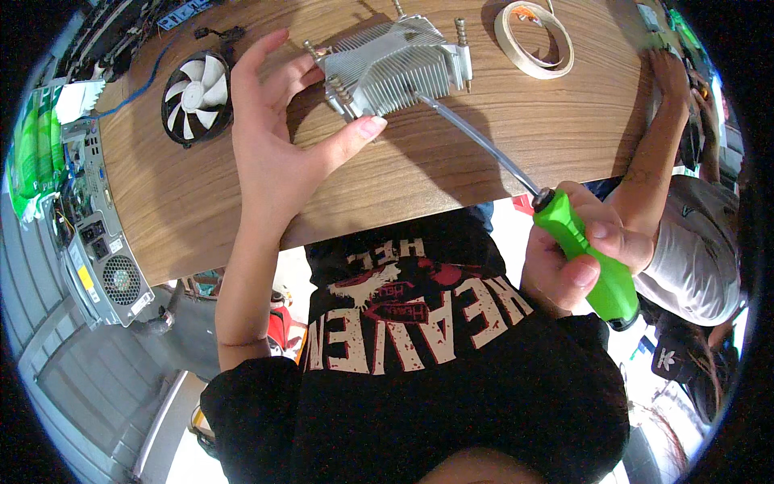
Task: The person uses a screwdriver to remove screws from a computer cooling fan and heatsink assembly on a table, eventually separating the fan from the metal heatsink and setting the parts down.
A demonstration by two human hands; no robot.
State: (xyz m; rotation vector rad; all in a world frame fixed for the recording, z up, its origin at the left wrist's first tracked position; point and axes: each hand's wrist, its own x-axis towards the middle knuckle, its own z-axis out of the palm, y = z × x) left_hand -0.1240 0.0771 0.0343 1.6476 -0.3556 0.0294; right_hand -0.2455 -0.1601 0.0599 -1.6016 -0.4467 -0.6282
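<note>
A finned metal heatsink [407,73] with spring screws at its corners is held just over the wooden table. My left hand [282,133] grips it from the left, the thumb on its near edge and the other fingers at its far left side. In my right hand [592,242] is a screwdriver [576,250] with a green handle, its fingers wrapped round the grip. The long metal shaft slants up and left, and its tip meets the fins on the heatsink's near side. Left of my left hand lies a round fan [193,97] with white blades and a black frame.
A roll of masking tape [534,40] rests on the wooden table [451,161] at the far right. Along the left edge stands an opened computer case [109,234] near green packaging [39,157]. Another person's arm [665,137] leans on the table's right side.
</note>
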